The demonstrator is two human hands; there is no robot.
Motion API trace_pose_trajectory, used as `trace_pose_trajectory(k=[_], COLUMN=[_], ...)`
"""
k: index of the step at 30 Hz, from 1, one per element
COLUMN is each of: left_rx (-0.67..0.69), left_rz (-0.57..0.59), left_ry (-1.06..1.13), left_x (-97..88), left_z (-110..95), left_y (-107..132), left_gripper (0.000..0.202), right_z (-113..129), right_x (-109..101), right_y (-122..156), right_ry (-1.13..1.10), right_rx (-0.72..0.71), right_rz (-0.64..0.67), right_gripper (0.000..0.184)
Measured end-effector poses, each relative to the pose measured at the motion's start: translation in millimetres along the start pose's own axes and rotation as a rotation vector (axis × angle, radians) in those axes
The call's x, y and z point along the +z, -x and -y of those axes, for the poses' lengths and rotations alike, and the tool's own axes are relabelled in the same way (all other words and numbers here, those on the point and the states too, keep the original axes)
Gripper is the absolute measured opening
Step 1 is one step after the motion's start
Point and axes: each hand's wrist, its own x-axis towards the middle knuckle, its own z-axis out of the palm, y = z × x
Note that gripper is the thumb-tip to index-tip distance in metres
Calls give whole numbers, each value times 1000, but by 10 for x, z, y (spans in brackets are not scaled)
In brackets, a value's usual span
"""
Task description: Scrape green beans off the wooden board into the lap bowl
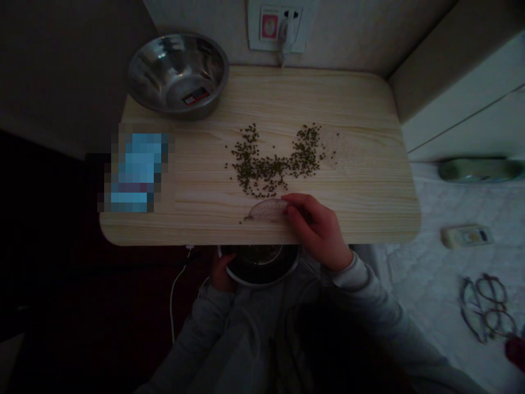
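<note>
Small dark green beans, like mung beans [266, 167], lie scattered in a rough U shape on a pale wood-grain table [197, 208]. Between its thumb and fingers my right hand [320, 230] grips a clear protractor [268, 209], which rests near the front edge; a few beans lie by its left end. Below that edge, my left hand [223, 273] holds the left side of a dark round container with a pale rim [262, 276]. The tabletop hides the container's far part, and its contents are too dark to make out.
A steel bowl [178, 76] stands at the back left corner, with a blurred-out phone-like device [137, 169] in front of it. On the white bedding at right lie a green case [479, 169], a pale remote-like device [467, 236] and glasses [488, 306]. A white cable [172, 306] hangs at left.
</note>
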Motion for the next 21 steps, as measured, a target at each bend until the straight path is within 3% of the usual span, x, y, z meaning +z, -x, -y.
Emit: trace_pose_trajectory(k=[4, 21], left_rx=[-62, 18], left_rz=[45, 5], left_ry=[62, -10], left_x=[13, -20], left_z=[12, 30], left_y=[-13, -19], left_gripper=[6, 7], right_z=[-6, 9], right_x=[-3, 1], right_y=[21, 5], right_ry=[-21, -29], right_rx=[25, 21], right_rz=[-16, -28], right_gripper=[25, 25])
